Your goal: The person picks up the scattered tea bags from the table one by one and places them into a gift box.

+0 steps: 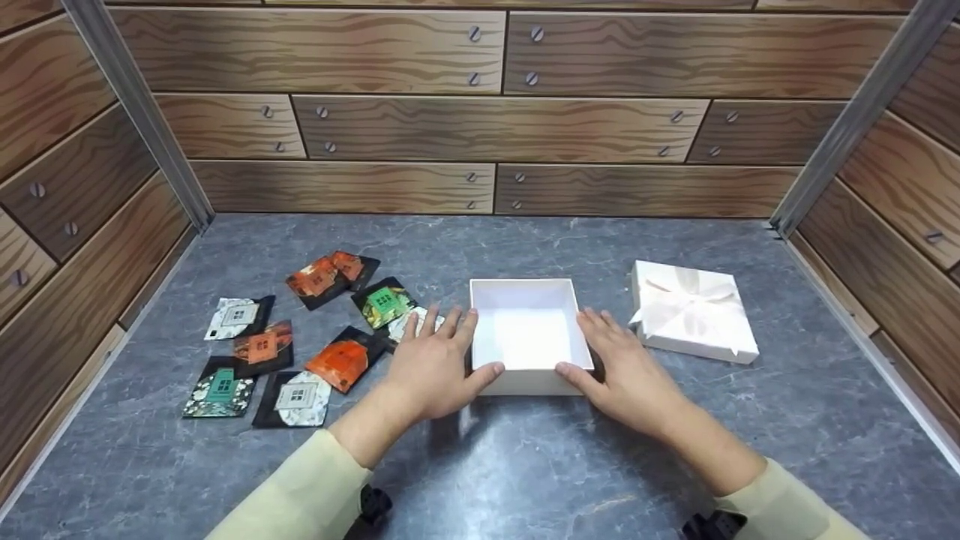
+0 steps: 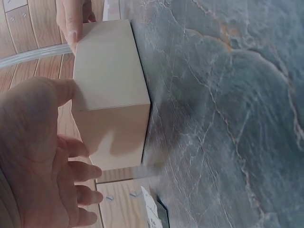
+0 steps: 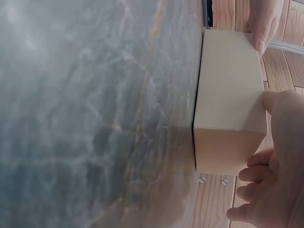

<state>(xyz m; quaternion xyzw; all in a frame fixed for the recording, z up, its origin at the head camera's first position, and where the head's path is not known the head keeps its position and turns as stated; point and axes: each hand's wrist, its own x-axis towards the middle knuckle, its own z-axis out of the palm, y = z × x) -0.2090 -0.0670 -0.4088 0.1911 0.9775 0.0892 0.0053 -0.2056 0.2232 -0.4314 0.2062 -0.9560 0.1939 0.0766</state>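
Note:
A white lidless gift box (image 1: 521, 384) stands on the table in the head view, its white inside facing up. My left hand (image 1: 435, 367) lies along its left side, fingers spread, thumb tip at the front rim. On the opposite side, my right hand (image 1: 630, 371) rests fingertips against the right wall, with its thumb at the front right corner. Both wrist views show the box's plain outer walls (image 2: 109, 66) (image 3: 230, 80) with the thumbs at the top edge. The box lid (image 1: 694, 311), white with a ribbon bow, lies right of the right hand.
Several flat packets lie on the left, black with orange, green or white designs, among them an orange one (image 1: 345, 364) and a green one (image 1: 382, 301). One white-patterned packet (image 1: 401, 324) is partly behind my left fingers. Wood-patterned walls (image 1: 495, 127) enclose the grey marbled table (image 1: 510, 480).

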